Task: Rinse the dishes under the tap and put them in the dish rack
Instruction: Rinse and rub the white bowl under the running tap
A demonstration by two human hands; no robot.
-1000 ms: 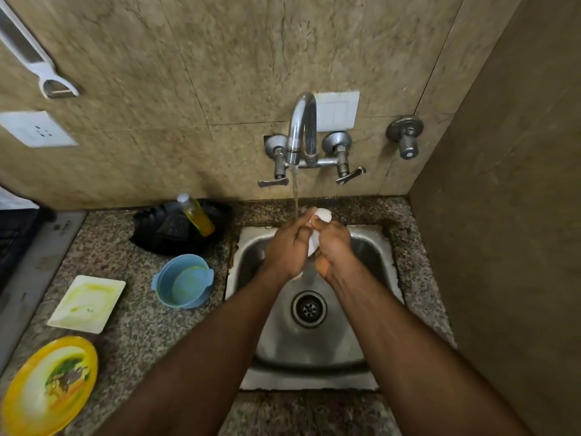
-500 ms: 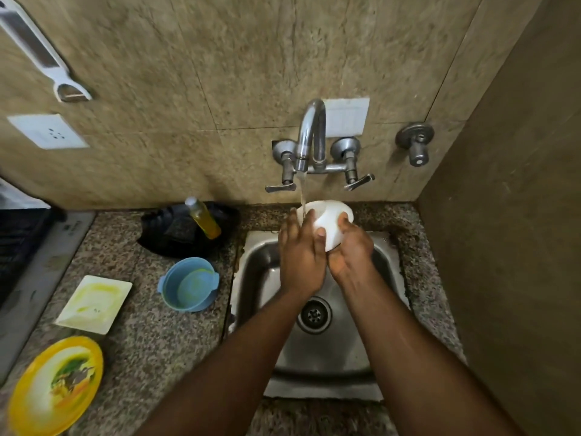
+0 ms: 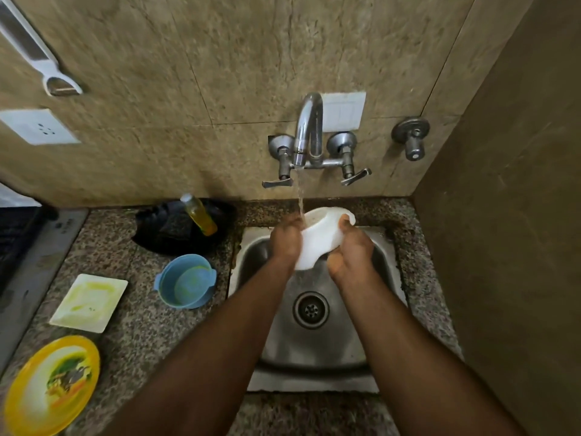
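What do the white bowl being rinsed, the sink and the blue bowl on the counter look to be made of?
White bowl: probably plastic or melamine, with a matte, even white wall; ceramic cannot be ruled out. Sink: stainless steel, brushed grey with soft reflections. Blue bowl: likely plastic, going by its dull uniform colour and moulded side lugs.

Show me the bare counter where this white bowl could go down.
Bare granite lies between the blue bowl and the yellow plate, and right of the sink. Crowded: behind the blue bowl, around the black rack.
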